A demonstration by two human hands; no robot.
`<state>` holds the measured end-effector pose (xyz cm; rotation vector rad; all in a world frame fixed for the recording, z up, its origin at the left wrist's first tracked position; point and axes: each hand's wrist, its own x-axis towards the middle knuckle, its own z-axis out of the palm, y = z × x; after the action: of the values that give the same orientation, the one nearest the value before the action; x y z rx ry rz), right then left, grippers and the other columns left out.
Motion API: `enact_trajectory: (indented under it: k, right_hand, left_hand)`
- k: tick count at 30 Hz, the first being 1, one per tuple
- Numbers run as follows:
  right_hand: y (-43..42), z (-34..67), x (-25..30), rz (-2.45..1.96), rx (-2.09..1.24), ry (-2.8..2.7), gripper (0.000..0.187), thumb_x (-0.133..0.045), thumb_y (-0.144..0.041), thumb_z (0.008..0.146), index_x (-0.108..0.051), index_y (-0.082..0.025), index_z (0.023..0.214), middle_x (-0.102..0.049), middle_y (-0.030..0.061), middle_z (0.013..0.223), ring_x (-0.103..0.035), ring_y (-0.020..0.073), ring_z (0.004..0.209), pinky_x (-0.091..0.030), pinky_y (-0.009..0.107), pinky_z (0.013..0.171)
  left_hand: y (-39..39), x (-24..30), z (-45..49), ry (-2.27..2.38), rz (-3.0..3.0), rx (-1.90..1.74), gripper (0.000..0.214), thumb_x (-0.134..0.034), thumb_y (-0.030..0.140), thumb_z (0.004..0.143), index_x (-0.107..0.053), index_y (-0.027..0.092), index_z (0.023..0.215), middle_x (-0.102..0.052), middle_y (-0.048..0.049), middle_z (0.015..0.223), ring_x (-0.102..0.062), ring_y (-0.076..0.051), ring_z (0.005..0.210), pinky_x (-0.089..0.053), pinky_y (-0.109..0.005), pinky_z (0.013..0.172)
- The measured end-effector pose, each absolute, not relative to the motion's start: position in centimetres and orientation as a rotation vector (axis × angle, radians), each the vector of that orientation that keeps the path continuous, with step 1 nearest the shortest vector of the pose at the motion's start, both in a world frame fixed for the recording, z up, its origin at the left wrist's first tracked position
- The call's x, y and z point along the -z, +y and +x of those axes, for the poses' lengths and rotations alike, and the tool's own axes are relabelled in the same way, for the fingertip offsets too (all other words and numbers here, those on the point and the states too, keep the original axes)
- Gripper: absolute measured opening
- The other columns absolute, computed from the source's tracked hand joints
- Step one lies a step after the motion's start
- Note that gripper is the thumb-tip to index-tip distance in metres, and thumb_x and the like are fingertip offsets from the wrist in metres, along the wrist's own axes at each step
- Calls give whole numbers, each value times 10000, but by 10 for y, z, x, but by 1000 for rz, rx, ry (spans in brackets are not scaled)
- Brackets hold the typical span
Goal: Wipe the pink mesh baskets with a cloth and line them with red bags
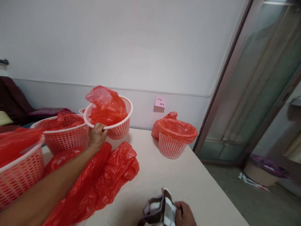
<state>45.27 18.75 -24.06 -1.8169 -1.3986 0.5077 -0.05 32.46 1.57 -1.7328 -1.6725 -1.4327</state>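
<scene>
My left hand [97, 135] reaches forward and grips the near rim of a white-rimmed pink plastic basket [119, 129], which is tilted. A crumpled red plastic bag [107, 108] sits inside it and rises above the rim. Low in the view, my right hand [185, 214] is closed on a folded checked cloth [162, 207] in brown, white and grey. Loose red plastic bags [113, 175] lie spread on the table under my left forearm.
Another basket [172, 146], lined with a red bag, stands at the table's right end by the wall. More baskets [68, 136] with red bags line the left. A pink note [160, 102] is on the wall. Beyond the table at right are a glass door [235, 103] and a bin [261, 172].
</scene>
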Motion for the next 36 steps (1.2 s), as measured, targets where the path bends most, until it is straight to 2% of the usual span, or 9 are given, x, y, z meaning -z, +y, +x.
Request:
enact_trajectory:
  k: [6,13,21,30,36]
  right_hand:
    - [186,447,238,-1792,-468,-1407,227,-414,-323,778,-619,-236,816,-672,69,888,-628,251,886,-472,340,810]
    - [184,444,238,-1794,-423,-1434,228,-379,-315,807,-591,-232,814,-660,72,880,-614,248,888,-462,346,824]
    - [185,443,241,-1745,-361,-1464,209,-377,-301,793,-574,-231,790,-652,68,832,-613,248,858,-459,345,809]
    - [181,440,230,-1786,-409,-1454,222,-364,-305,813,-574,-233,792,-653,68,854,-607,243,861,-457,344,802]
    - [180,441,230,-1825,-428,-1453,243,-351,-329,823,-575,-234,812,-655,79,885,-610,253,887,-461,350,806]
  left_hand:
    - [285,-61,26,-1542,-1752,1572,193,-585,328,858,-587,193,721,-532,6,747,-523,-168,763,-423,-320,742]
    - [205,-80,70,-1455,-2051,1634,176,-609,363,848,-640,213,762,-573,8,771,-541,-164,750,-408,-285,692]
    - [152,-44,103,-1556,-2390,1592,195,-575,327,887,-616,212,735,-554,20,730,-520,-141,683,-389,-257,632]
    - [157,-9,75,-1738,-2490,1453,253,-527,306,885,-532,211,651,-490,22,697,-483,-142,658,-368,-260,617]
    - [160,1,52,-1790,-2452,1380,219,-513,273,871,-516,212,662,-492,15,726,-493,-150,680,-374,-270,631]
